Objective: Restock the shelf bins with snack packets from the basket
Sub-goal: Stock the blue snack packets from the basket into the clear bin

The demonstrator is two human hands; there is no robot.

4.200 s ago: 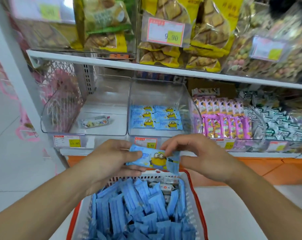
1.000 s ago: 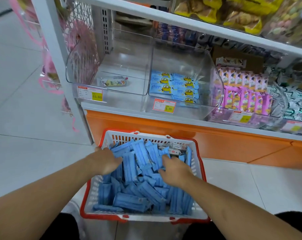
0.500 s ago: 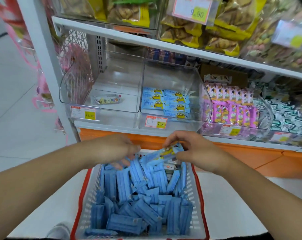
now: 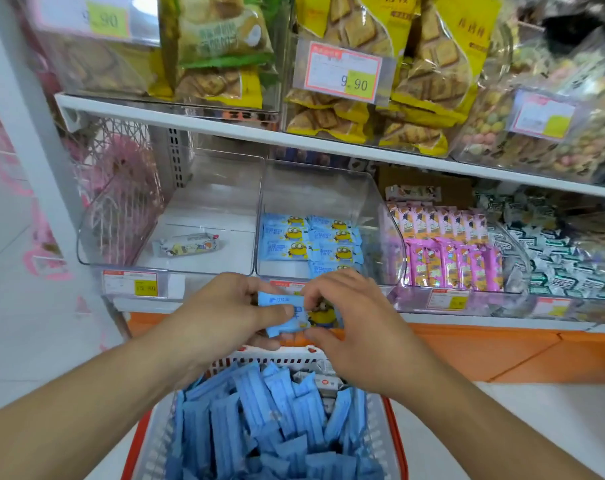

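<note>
At the bottom edge, the basket of blue packets runs out of view. Above it, the left hand and right hand pinch one packet, half hiding it. Beyond, the clear bin holds neat rows.

The held packet is half covered by fingers. The basket is cut off below, and the price tags' small print is blurred.

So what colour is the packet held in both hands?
Light blue with a yellow cartoon figure, on the packet in the head view.
</note>
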